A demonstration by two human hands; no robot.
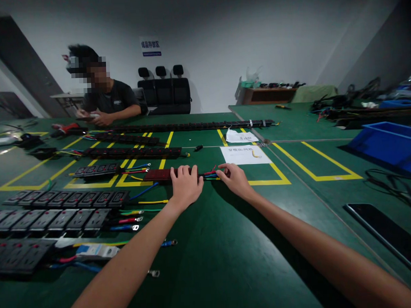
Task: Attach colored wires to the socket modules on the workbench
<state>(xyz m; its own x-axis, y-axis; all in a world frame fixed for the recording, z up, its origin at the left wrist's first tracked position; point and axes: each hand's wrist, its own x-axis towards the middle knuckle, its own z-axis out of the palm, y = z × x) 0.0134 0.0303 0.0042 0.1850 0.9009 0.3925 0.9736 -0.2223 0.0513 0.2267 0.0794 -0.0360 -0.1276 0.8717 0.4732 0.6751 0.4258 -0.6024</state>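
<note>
Two hands (187, 185) (236, 179) — one reddish strip (158, 175)

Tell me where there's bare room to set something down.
Bare green lies between the left forearm and right forearm, between the right forearm and the phone, and inside the yellow outline left of the blue bin. The left side is crowded with socket strips and lugs; wires lie between left hand and right hand.

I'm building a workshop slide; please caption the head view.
Left hand on a dark red strip, right hand at its coloured wires, above a green table; another person sits beyond.
</note>
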